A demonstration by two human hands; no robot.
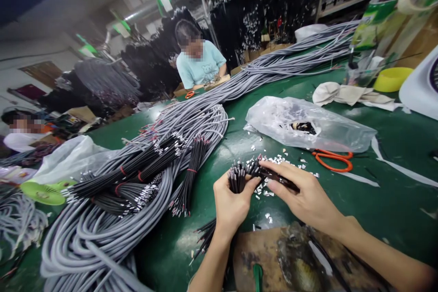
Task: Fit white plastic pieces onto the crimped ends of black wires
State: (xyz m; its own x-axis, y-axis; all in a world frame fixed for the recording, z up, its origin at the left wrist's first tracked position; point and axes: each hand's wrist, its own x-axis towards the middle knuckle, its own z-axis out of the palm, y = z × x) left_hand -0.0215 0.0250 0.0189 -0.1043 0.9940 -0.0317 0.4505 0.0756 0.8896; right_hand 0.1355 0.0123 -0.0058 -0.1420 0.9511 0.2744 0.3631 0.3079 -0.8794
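Observation:
My left hand (232, 203) is closed around a bundle of short black wires (237, 178), whose cut ends point upward. The rest of that bundle hangs below the hand toward the table. In my right hand (301, 189) is a slim dark hand tool (278, 178), its tip at the wire ends beside the left thumb. Its exact kind is hard to make out. Small silvery-white scraps (268, 191) lie scattered on the table under and behind both hands. To the left, a tied bundle of black wires (193, 171) rests against coiled grey cables (201, 123).
Orange-handled scissors (333, 159) and a clear plastic bag (308, 123) lie to the right. A stained wooden board (256, 251) is nearest me. The green table (284, 86) also carries a cloth (352, 96) and a yellow bowl (393, 79). A co-worker (201, 64) sits across.

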